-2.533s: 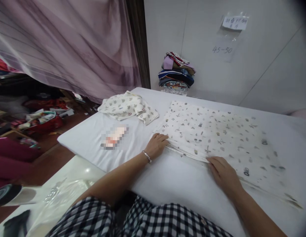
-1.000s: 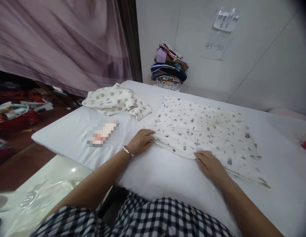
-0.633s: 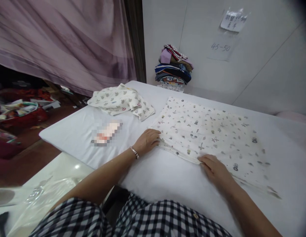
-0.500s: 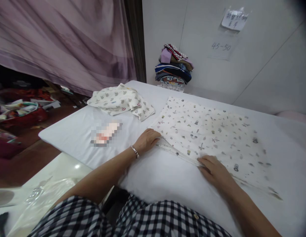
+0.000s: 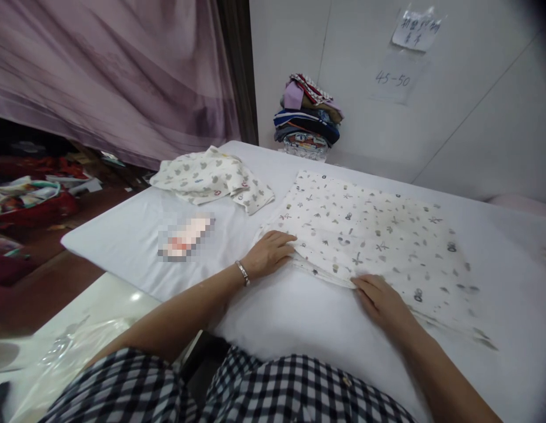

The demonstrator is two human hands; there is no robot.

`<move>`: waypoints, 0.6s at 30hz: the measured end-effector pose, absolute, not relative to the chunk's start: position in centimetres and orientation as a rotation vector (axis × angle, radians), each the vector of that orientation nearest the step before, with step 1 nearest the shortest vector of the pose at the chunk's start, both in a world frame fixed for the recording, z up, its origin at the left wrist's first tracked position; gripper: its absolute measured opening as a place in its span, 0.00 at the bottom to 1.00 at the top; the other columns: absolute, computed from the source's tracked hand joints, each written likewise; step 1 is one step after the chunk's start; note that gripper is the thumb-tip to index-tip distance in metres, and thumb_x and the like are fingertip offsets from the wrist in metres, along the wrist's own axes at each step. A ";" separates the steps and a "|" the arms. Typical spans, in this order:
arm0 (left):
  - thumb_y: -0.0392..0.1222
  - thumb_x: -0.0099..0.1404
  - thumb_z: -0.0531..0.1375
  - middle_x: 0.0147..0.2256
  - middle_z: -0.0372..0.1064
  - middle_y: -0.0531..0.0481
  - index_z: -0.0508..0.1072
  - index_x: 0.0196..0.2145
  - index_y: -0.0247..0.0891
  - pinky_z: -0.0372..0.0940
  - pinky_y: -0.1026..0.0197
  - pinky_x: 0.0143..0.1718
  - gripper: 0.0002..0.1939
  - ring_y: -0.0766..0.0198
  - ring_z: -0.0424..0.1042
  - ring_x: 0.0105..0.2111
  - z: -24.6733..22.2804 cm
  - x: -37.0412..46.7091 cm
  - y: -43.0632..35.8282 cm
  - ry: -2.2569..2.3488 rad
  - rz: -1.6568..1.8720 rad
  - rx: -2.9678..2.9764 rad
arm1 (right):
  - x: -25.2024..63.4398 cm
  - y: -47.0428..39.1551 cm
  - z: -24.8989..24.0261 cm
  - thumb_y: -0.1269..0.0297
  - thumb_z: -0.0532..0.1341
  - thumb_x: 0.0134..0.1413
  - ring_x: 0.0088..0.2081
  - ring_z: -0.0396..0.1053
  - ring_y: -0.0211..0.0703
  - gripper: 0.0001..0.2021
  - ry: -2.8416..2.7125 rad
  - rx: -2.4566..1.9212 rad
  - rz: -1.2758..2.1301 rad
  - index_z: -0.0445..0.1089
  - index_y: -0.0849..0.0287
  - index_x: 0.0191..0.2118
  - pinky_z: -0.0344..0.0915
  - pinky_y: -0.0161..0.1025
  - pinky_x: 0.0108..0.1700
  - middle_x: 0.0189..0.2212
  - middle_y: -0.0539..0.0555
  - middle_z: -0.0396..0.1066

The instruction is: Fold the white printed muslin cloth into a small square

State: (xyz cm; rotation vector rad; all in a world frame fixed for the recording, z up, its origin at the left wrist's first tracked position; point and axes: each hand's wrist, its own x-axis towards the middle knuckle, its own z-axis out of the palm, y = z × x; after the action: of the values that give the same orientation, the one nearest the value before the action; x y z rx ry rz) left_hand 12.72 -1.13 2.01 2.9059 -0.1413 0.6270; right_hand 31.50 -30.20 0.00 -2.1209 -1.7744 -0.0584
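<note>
1. Left hand (image 5: 269, 254) has slid a little to the right along the near edge of the printed cloth (image 5: 369, 235) since half a second ago; the right hand (image 5: 381, 298) is in pretty much the same spot.
2. That cloth lies flat in layers on the right part of the white-covered table (image 5: 118, 238), small grey motifs all over.
3. Hands are apart, both touching its near edge: left one at the near left corner, right one farther along to the right. Can't tell if either is actually pinching it, thumbs are hidden.
4. Silver bracelet (image 5: 243, 273) on the left wrist, black-and-white checked shirt (image 5: 294, 388) at the near side.
5. Left of the cloth: a blurred-out item (image 5: 187, 238), with a crumpled patterned cloth (image 5: 211, 176) just beyond it.
6. Far side: a stack of folded fabrics (image 5: 305, 117) by the wall (image 5: 488, 135), plus a "45-50" note (image 5: 392, 79). Far left, a mauve curtain (image 5: 123, 64).
</note>
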 end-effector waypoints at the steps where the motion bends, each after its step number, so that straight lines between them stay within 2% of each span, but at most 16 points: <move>1: 0.39 0.66 0.52 0.50 0.65 0.44 0.69 0.38 0.38 0.58 0.53 0.51 0.08 0.59 0.64 0.49 1.9 13.1 -1.3 -0.157 0.639 2.912 | 31.6 -30.2 -0.1 0.66 0.49 0.61 0.43 0.67 0.46 0.14 -1.763 -2.109 -0.057 0.67 0.56 0.48 0.68 0.43 0.43 0.43 0.57 0.68; 4: 0.38 0.66 0.51 0.48 0.67 0.45 0.69 0.38 0.37 0.59 0.55 0.49 0.08 0.61 0.65 0.46 1.6 14.2 -1.7 -0.171 0.684 2.903 | 31.7 -30.3 -0.2 0.66 0.48 0.62 0.44 0.67 0.46 0.14 -1.743 -2.074 -0.052 0.66 0.55 0.49 0.68 0.44 0.43 0.43 0.58 0.68; 10: 0.33 0.65 0.49 0.32 0.69 0.48 0.68 0.37 0.36 0.61 0.58 0.41 0.08 0.63 0.66 0.35 1.5 15.6 -2.5 -0.087 0.735 2.944 | 31.5 -30.1 0.0 0.67 0.48 0.62 0.42 0.67 0.45 0.14 -1.729 -2.072 -0.041 0.67 0.56 0.47 0.68 0.42 0.42 0.41 0.58 0.68; 13: 0.29 0.64 0.48 0.33 0.68 0.48 0.68 0.35 0.36 0.59 0.59 0.41 0.10 0.63 0.64 0.35 1.5 15.5 -2.7 -0.136 0.795 3.003 | 31.5 -30.1 0.0 0.67 0.48 0.62 0.43 0.67 0.45 0.13 -1.721 -2.057 -0.045 0.67 0.57 0.47 0.68 0.42 0.43 0.42 0.57 0.68; 16: 0.30 0.65 0.47 0.33 0.68 0.48 0.67 0.29 0.37 0.58 0.59 0.41 0.12 0.64 0.63 0.35 1.2 15.1 -2.7 -0.236 0.770 3.054 | 31.5 -30.1 0.0 0.67 0.48 0.62 0.43 0.66 0.45 0.13 -1.717 -2.055 -0.025 0.67 0.57 0.47 0.68 0.42 0.43 0.42 0.57 0.68; 18: 0.30 0.65 0.48 0.33 0.68 0.48 0.67 0.28 0.37 0.58 0.59 0.41 0.12 0.64 0.62 0.34 1.0 14.8 -2.6 -0.271 0.751 3.065 | 31.5 -30.1 0.0 0.67 0.48 0.62 0.43 0.66 0.45 0.14 -1.708 -2.062 -0.006 0.67 0.57 0.48 0.67 0.42 0.43 0.42 0.57 0.68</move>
State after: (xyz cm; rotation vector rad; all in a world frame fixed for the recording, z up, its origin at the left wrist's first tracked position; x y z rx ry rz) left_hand 14.83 -2.65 1.05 3.0651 -0.2712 0.7508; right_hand 31.49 -30.14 0.03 -2.0625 -1.7078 -0.0059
